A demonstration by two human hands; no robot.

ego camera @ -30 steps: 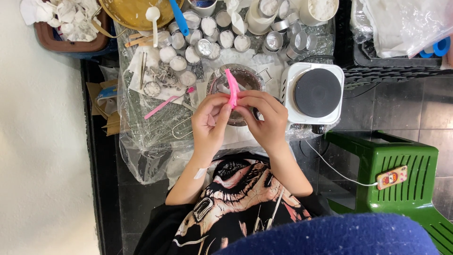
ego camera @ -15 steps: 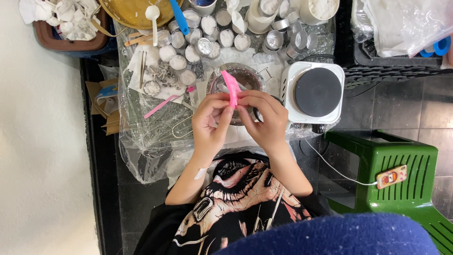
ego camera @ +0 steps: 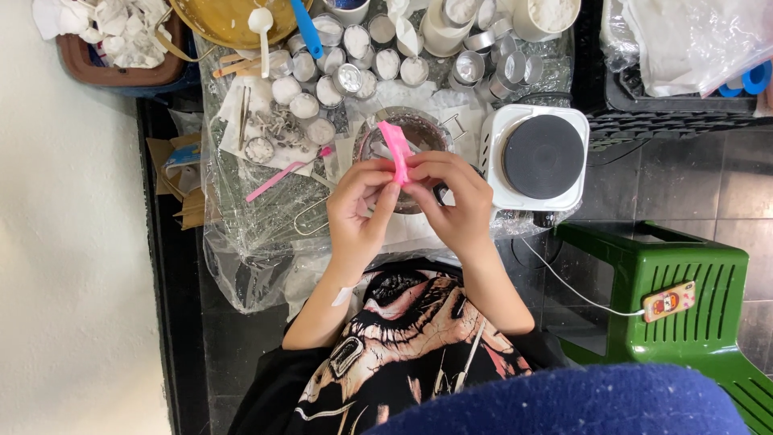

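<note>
My left hand (ego camera: 361,205) and my right hand (ego camera: 456,203) meet over a round glass bowl (ego camera: 419,129) on the plastic-covered table. Both pinch a small pink flexible piece (ego camera: 396,150), which sticks up between my fingertips above the bowl. The lower end of the pink piece is hidden by my fingers. A thin pink stick (ego camera: 278,179) lies on the plastic just left of my left hand.
Several small round metal tins (ego camera: 338,76), some filled white, crowd the table's far side, with a yellow plate (ego camera: 225,20) and white spoon (ego camera: 263,32). A white single hot plate (ego camera: 541,157) stands right. A green plastic stool (ego camera: 684,298) holds a small device. A black crate (ego camera: 644,105) sits far right.
My fingers have shifted slightly on the pink piece; both hands stay over the bowl.
</note>
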